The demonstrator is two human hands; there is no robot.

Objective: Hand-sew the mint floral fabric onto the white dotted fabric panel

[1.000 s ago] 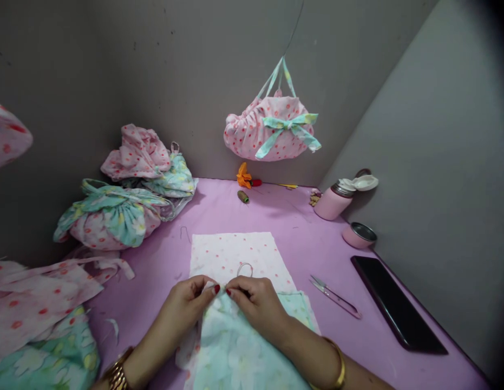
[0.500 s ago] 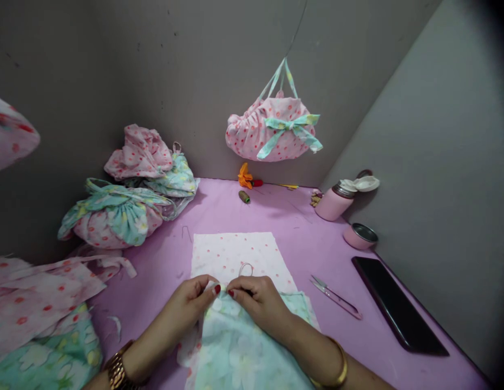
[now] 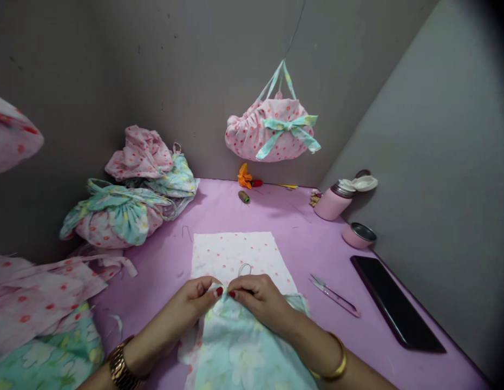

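Observation:
A mint-green floral cloth [image 3: 243, 357] lies over a white cloth with pink dots [image 3: 231, 252] on the pink table [image 3: 300, 244]. My left hand [image 3: 192, 303] pinches the green cloth's top edge with curled fingers. My right hand [image 3: 260, 298] pinches the same edge right beside it, thumbs nearly touching. A loop of thread [image 3: 244, 267] rises just beyond my right fingers; a needle, if any, is too small to make out.
Thread snips [image 3: 335, 296] lie right of my hands, a black phone [image 3: 396, 318] farther right. A pink flask [image 3: 336, 199] and its cup [image 3: 359, 235] stand at the back right. Finished fabric bags [image 3: 122, 211] pile at the left; another bag [image 3: 272, 130] hangs above. Loose cloth [image 3: 36, 319] lies near left.
Both hands have stayed at the cloth's edge; the green cloth's right corner has drawn in slightly toward my right wrist. Nothing else moved.

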